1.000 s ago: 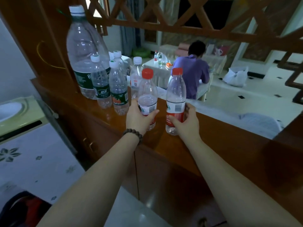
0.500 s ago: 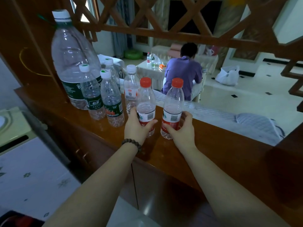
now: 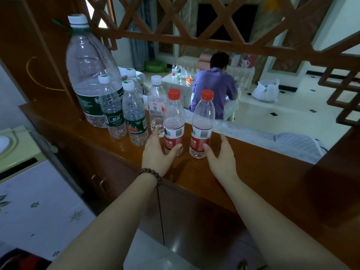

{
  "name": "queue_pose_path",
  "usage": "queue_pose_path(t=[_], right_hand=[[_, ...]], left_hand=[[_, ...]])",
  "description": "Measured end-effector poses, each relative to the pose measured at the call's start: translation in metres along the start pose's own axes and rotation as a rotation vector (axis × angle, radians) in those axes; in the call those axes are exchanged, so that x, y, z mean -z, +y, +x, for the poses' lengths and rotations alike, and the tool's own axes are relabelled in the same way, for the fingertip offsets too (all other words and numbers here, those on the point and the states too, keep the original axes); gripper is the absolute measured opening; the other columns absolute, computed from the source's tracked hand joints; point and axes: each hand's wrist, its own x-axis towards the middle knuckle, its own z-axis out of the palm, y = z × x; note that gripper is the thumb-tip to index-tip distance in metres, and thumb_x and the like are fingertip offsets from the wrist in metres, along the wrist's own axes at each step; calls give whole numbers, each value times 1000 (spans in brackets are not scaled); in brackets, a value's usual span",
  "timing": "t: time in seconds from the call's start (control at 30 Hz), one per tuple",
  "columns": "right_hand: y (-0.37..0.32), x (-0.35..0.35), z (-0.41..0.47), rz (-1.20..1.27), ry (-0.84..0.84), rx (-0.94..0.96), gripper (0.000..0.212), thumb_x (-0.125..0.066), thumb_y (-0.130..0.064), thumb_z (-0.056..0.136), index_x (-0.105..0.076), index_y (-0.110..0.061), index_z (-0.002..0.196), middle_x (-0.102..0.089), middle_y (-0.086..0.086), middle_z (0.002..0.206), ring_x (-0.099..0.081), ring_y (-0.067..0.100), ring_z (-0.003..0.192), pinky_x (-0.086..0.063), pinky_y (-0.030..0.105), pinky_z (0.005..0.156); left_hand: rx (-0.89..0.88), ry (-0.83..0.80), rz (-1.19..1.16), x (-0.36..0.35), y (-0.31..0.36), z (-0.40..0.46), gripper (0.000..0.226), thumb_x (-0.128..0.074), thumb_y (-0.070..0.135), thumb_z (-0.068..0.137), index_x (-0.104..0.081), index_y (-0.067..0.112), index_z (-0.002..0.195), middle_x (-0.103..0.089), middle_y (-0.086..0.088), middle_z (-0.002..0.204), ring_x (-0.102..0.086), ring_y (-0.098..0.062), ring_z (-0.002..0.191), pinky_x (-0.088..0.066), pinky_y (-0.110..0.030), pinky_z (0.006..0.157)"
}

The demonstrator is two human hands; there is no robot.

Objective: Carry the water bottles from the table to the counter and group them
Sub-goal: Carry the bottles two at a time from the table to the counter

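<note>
Two red-capped water bottles stand upright side by side on the brown wooden counter [image 3: 263, 172]. My left hand [image 3: 156, 154] is beside the left one [image 3: 174, 121], fingers loosened and only the thumb resting on its red label. My right hand [image 3: 222, 158] is spread next to the right one [image 3: 202, 121], thumb tip at its base, fingers apart from it. To their left stand a large clear bottle [image 3: 89, 75], two green-labelled small bottles [image 3: 113, 110] [image 3: 134, 115], a white-capped bottle [image 3: 156, 106] and one more bottle [image 3: 131, 75] behind. More bottles [image 3: 174, 71] stand on a far table [image 3: 169, 82].
A wooden lattice [image 3: 194, 26] hangs over the counter. Beyond it a person [image 3: 214, 90] in a purple shirt sits at the far table, with a white bag [image 3: 266, 90] on the tiled floor. A white flowered appliance [image 3: 39, 201] stands at my lower left.
Both hands have let go of the red-capped bottles and slid down and back; the two bottles now stand on the counter on their own.
</note>
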Motion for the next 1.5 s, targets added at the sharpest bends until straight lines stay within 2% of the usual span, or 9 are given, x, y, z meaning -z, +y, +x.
queue_pose_path(t=[0.2,0.47,0.7,0.87,1.07,1.2,1.5], right_hand=[[2,20,-45,-255,43,-15,67,-44,-56,93,-32,-20,148,-23,4,159,-11,21,149,-18,43,119],[8,35,-156,-441,210,-106,62,-37,-55,95,-37,-20,146,-24,5,158,-8,23,149,-9,48,120],[46,68,-289,-483,413,-333,57,-39,-53,96,-40,-21,143,-25,2,158,-6,19,149,-5,45,120],[76,106,-407,-554,601,-611,55,-45,-49,95,-45,-18,140,-32,7,155,-15,25,148,-14,47,119],[82,150,-570,-578,821,-925,57,-38,-49,97,-36,-18,145,-22,5,159,-8,21,149,-9,42,121],[71,163,-685,-584,1032,-1085,54,-46,-44,96,-42,-15,141,-28,9,156,-13,24,148,-12,44,119],[15,151,-947,-572,1352,-1498,50,-48,-43,95,-49,-14,136,-30,8,155,-15,23,148,-9,43,118]], left_hand=[[-130,-32,123,16,-13,-32,78,-50,59,87,-25,18,149,-29,-7,154,-17,-25,145,-22,-45,116],[-380,-286,196,25,-10,-98,71,-37,61,90,-23,25,149,-20,0,158,-7,-20,147,-12,-47,118],[-614,-512,191,-2,26,-194,69,-34,60,92,-18,27,151,-11,3,160,1,-16,147,-3,-41,117],[-813,-728,165,-26,66,-302,69,-32,61,92,-14,29,151,-9,3,160,1,-17,147,-3,-43,118],[-1129,-985,70,-32,119,-451,70,-33,59,92,-14,26,152,-9,3,160,2,-16,147,0,-43,117],[-1308,-1139,-27,-7,147,-557,70,-36,55,93,-14,24,151,-10,2,160,1,-15,147,-1,-43,119],[-1683,-1427,-167,102,160,-808,70,-36,55,93,-12,25,152,-8,2,160,-1,-15,147,-1,-44,118]])
